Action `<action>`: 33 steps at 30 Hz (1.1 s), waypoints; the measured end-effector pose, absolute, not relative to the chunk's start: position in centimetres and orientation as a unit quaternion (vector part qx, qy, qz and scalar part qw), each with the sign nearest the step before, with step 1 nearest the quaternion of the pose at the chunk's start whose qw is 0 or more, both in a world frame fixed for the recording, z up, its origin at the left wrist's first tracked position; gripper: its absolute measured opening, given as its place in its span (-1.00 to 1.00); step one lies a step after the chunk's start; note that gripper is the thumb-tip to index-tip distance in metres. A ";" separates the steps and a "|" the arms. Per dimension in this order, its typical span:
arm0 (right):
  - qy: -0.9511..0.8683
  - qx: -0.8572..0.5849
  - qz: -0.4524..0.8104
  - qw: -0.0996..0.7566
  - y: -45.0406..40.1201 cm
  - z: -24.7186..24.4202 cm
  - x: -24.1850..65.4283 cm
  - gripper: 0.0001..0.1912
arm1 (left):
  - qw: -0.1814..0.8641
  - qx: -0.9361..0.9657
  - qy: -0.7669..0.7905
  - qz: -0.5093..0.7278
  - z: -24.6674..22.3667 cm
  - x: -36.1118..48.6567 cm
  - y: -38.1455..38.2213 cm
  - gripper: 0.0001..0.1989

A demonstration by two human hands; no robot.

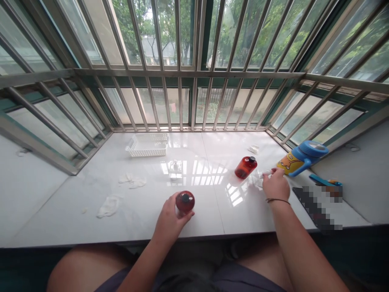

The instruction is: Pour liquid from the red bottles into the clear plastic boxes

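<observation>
My left hand is wrapped around an amber-red bottle with a dark cap, upright near the counter's front edge. To the right, a second amber-red bottle stands with no hand on it. My right hand is closed at the fingertips on a crumpled whitish piece, whose material I cannot make out. Just beyond that hand is a blue and yellow flask with a handle. A small clear bottle stands near the middle of the counter.
A white perforated basket sits at the back left. Crumpled white tissues lie on the left, and another white scrap at the back right. A dark phone, partly pixelated, and a blue strap lie right. Metal bars enclose the counter.
</observation>
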State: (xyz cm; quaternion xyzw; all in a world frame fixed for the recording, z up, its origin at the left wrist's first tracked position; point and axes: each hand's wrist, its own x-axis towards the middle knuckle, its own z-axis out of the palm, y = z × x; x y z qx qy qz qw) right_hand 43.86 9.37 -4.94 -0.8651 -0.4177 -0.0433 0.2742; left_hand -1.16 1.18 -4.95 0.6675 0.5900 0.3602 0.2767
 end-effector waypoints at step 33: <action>-0.598 -0.756 -0.033 0.265 12.8 -5.2 43.2 -0.54 | 0.379 0.709 0.512 0.302 -4.2 17.8 14.8 -0.06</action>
